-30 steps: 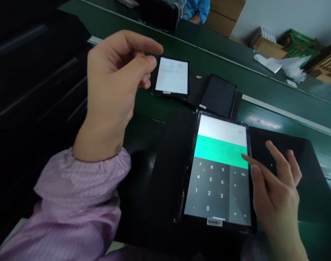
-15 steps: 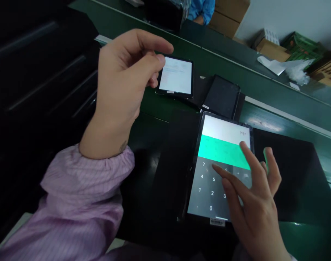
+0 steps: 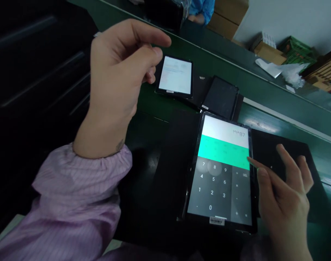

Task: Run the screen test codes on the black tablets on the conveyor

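Digits already stand on the calculator screen [image 3: 223, 170] of the black tablet [image 3: 191, 170], with the right hand's [image 3: 285, 195] spread fingers [image 3: 259, 167] at its edge and the left hand [image 3: 119, 72] raised, empty, fingers slightly apart.

Tablet [image 3: 222, 174]: black frame, screen lit, lying flat on a black sheet [image 3: 265, 148]. Calculator display with white readout band, green band, grey keypad of digits and operators. Barcode sticker [image 3: 217, 220] on near edge.

Second tablet [image 3: 175, 75]: dark edge, white screen with small text too fine to read, lying flat, farther away and left of the first.
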Motion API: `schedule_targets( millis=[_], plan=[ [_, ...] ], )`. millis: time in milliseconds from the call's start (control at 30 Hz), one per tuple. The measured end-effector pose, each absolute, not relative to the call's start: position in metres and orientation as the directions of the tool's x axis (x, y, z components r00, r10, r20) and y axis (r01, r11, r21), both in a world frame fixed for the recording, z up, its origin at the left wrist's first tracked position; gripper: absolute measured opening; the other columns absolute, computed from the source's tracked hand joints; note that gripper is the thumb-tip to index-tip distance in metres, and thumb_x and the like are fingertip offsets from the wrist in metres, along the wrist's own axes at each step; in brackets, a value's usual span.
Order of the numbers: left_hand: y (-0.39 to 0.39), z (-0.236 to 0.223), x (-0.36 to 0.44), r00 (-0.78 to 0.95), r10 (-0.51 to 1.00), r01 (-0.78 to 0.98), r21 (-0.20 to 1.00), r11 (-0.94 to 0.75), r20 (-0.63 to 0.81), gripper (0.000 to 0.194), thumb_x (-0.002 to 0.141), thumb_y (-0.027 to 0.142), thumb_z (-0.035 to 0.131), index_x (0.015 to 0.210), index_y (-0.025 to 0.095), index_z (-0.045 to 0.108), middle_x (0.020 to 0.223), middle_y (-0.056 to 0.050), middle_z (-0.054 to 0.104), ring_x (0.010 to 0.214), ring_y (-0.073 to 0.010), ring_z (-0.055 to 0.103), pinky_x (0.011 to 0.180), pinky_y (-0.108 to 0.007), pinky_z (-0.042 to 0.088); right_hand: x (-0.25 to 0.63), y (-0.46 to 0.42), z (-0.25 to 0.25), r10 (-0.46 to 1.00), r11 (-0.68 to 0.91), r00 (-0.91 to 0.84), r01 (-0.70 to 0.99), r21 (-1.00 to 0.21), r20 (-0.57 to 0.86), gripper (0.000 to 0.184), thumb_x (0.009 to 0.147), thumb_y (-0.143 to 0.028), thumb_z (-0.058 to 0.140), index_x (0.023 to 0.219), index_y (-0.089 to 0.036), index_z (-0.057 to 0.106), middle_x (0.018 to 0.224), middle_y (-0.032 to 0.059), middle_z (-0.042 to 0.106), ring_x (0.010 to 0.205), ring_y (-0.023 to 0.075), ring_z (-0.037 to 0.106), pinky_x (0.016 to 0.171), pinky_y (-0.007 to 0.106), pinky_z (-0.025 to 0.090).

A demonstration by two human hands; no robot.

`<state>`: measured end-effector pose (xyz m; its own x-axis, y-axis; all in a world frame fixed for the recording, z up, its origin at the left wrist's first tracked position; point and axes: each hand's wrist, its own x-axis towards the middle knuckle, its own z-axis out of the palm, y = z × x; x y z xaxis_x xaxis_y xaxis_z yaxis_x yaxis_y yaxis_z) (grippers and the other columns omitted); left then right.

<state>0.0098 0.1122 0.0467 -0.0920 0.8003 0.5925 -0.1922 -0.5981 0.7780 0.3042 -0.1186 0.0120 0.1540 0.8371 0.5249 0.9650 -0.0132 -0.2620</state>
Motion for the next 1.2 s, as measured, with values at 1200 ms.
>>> schedule_targets(
  millis=[1200],
  plan=[
    [0.121,0.041,-0.003,-0.036,0.674,-0.095,0.669,-0.737,0.738,0.079,0.064,-0.033,0.047,0.095,0.026,0.089,0.079,0.006,0.062,0.070,-0.0038,0.057,0.052,-0.009,0.043,0.313,-0.077,0.033,0.882,0.075,0.086,0.945,-0.319,0.464,0.038,0.113,-0.049,0.052,0.118,-0.032,0.086,0.155,0.0051,0.068,0.157,0.0408,0.049,0.120,0.070,0.050]
  ],
)
